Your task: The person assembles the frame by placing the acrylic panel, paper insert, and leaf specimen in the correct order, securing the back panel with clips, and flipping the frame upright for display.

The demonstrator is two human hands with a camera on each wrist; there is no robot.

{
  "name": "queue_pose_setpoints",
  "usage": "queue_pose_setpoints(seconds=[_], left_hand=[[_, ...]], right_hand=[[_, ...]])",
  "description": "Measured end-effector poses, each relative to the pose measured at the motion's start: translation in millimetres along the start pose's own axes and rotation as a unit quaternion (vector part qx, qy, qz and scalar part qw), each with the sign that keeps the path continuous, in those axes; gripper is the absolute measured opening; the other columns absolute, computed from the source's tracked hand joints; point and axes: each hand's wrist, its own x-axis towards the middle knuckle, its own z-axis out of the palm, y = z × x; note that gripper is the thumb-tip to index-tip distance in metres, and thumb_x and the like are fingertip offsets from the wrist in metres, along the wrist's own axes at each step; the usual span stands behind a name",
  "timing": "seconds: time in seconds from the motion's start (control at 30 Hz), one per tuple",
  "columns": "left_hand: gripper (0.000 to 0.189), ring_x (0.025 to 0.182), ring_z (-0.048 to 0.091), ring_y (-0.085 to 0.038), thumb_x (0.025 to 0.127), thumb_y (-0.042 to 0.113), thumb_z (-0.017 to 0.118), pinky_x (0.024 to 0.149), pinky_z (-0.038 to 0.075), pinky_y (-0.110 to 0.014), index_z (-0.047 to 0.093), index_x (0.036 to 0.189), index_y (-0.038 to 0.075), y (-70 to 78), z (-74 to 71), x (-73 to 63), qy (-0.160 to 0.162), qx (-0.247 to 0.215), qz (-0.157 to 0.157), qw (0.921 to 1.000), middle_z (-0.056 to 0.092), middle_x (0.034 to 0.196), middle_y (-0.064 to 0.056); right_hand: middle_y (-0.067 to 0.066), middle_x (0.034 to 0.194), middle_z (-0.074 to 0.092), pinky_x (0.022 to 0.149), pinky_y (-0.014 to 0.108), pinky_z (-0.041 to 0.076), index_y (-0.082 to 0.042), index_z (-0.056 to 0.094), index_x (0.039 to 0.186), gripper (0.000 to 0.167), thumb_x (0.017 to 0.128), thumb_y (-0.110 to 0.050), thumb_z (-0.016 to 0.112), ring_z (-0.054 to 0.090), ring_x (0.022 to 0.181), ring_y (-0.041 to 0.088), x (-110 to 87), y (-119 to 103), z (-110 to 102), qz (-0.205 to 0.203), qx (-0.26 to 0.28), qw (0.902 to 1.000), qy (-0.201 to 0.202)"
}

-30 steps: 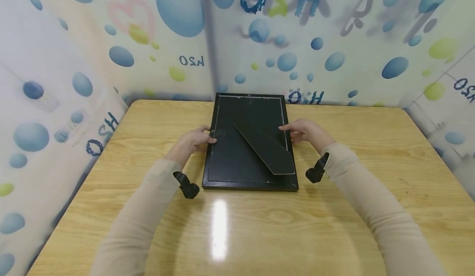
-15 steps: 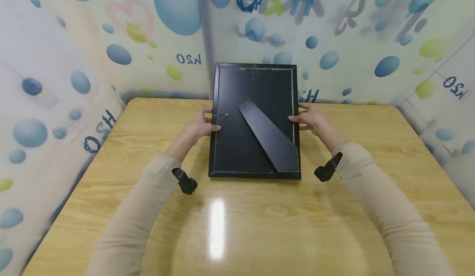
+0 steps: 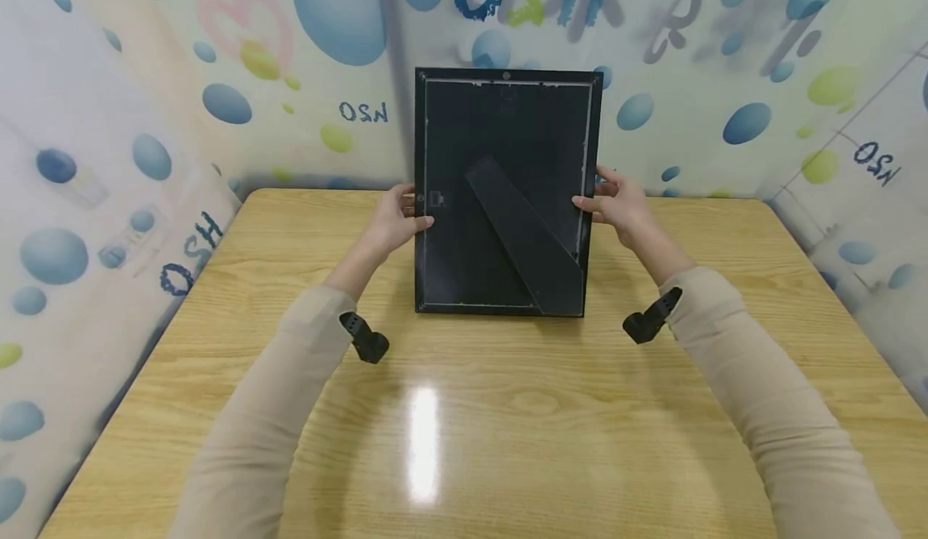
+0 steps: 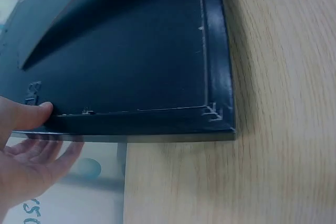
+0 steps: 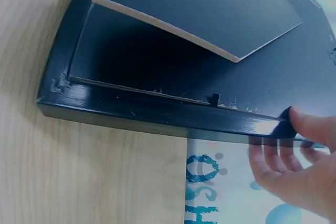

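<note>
A black picture frame (image 3: 464,257) stands nearly upright on the table with its back toward me. Its easel leg (image 3: 529,241) slants from the middle of the back down to the lower right corner. My left hand (image 3: 391,221) grips the left side, thumb on the back and the other fingers behind the edge. On the opposite side my right hand (image 3: 619,205) holds the edge in the same manner. The left wrist view shows a small hanger (image 4: 32,93) near the left thumb. In the right wrist view the leg (image 5: 199,11) stands out from the backing. The front is hidden.
The wooden table (image 3: 507,418) extends on all sides of the frame. Close behind it rises a wall (image 3: 275,136) printed with blue and green bubbles and letters. A wrist camera (image 3: 365,337) sits on the left sleeve, another camera (image 3: 652,317) on the right.
The picture frame has tilted up from lying almost flat to nearly upright, its top edge rising against the wall. Both hands have moved up and away with its sides.
</note>
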Motion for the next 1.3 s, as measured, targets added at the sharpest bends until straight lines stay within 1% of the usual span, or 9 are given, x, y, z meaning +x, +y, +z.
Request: queue_pose_setpoints(seconds=[0.13, 0.33, 0.43, 0.63, 0.77, 0.9, 1.03, 1.17, 1.3], left_hand=[[0.063, 0.126, 0.042, -0.031, 0.088, 0.005, 0.058, 0.103, 0.040, -0.040, 0.024, 0.141, 0.003, 2.9, 3.3, 4.8, 0.017, 0.021, 0.032, 0.9991, 0.040, 0.138, -0.020], [0.065, 0.126, 0.042, -0.030, 0.088, 0.007, 0.058, 0.105, 0.037, -0.039, 0.021, 0.141, 0.005, 4.2, 15.3, 9.6, 0.032, 0.031, 0.068, 0.9967, 0.039, 0.136, -0.020], [0.063, 0.124, 0.044, -0.030, 0.088, 0.006, 0.057, 0.104, 0.038, -0.039, 0.021, 0.139, 0.006, 1.1, 20.7, 10.5, 0.047, 0.022, 0.102, 0.9934, 0.043, 0.132, -0.020], [0.056, 0.118, 0.048, -0.030, 0.089, 0.002, 0.055, 0.103, 0.038, -0.041, 0.024, 0.135, 0.006, -13.5, 29.5, 10.2, 0.072, 0.004, 0.173, 0.9823, 0.049, 0.125, -0.019], [0.055, 0.117, 0.048, -0.030, 0.088, 0.000, 0.054, 0.100, 0.040, -0.042, 0.024, 0.133, 0.004, -21.0, 32.0, 9.9, 0.084, 0.006, 0.196, 0.9770, 0.049, 0.124, -0.020], [0.054, 0.118, 0.048, -0.031, 0.088, -0.002, 0.054, 0.100, 0.042, -0.042, 0.024, 0.133, 0.004, -17.5, 32.0, 14.1, 0.085, 0.000, 0.225, 0.9706, 0.049, 0.122, -0.021], [0.050, 0.118, 0.048, -0.030, 0.090, -0.001, 0.051, 0.101, 0.040, -0.042, 0.024, 0.132, 0.002, -10.7, 29.3, 21.1, 0.081, -0.003, 0.238, 0.9680, 0.049, 0.122, -0.021], [0.046, 0.117, 0.049, -0.031, 0.092, 0.002, 0.049, 0.104, 0.038, -0.040, 0.024, 0.130, 0.001, -5.8, 25.7, 27.6, 0.074, -0.006, 0.244, 0.9669, 0.049, 0.122, -0.022], [0.046, 0.121, 0.045, -0.032, 0.092, 0.005, 0.049, 0.104, 0.038, -0.040, 0.024, 0.131, 0.002, -4.4, 22.5, 31.1, 0.069, -0.015, 0.229, 0.9708, 0.046, 0.125, -0.022]], right_hand=[[0.017, 0.146, 0.030, 0.102, 0.041, 0.041, -0.019, 0.014, 0.146, 0.075, 0.087, -0.013, 0.061, 0.040, 0.127, 0.030, 1.0, 1, -7, -0.039, -0.013, 0.9990, 0.017], [0.013, 0.150, 0.024, 0.106, 0.041, 0.036, -0.021, 0.019, 0.145, 0.074, 0.086, -0.017, 0.063, 0.031, 0.135, 0.031, 0.2, 9, -18, -0.078, -0.031, 0.9949, 0.055], [0.012, 0.147, 0.032, 0.104, 0.036, 0.039, -0.025, 0.024, 0.144, 0.072, 0.085, -0.017, 0.064, 0.039, 0.130, 0.027, 2.1, 15, -18, -0.107, -0.025, 0.9911, 0.076], [0.005, 0.125, 0.057, 0.078, 0.011, 0.050, -0.026, 0.037, 0.139, 0.066, 0.082, -0.009, 0.066, 0.058, 0.099, 0.003, 7.8, 33, -10, -0.187, 0.020, 0.9761, 0.109], [-0.004, 0.113, 0.061, 0.078, 0.010, 0.049, -0.020, 0.040, 0.137, 0.065, 0.081, -0.003, 0.066, 0.058, 0.093, -0.004, 8.6, 42, -6, -0.238, 0.050, 0.9637, 0.110], [-0.010, 0.104, 0.061, 0.078, 0.011, 0.050, -0.018, 0.043, 0.136, 0.064, 0.080, 0.002, 0.065, 0.060, 0.091, -0.002, 10.4, 40, -7, -0.273, 0.077, 0.9517, 0.117], [-0.012, 0.100, 0.058, 0.079, 0.011, 0.050, -0.016, 0.045, 0.135, 0.061, 0.080, 0.000, 0.066, 0.059, 0.091, -0.001, 13.4, 33, -10, -0.265, 0.081, 0.9534, 0.120], [-0.010, 0.106, 0.055, 0.090, 0.020, 0.048, -0.015, 0.045, 0.135, 0.056, 0.083, -0.015, 0.066, 0.056, 0.097, 0.001, 15.3, 30, -14, -0.226, 0.018, 0.9645, 0.135], [-0.009, 0.110, 0.050, 0.095, 0.026, 0.044, -0.014, 0.043, 0.133, 0.056, 0.083, -0.025, 0.066, 0.050, 0.100, 0.004, 14.3, 35, -12, -0.208, -0.016, 0.9664, 0.150]])
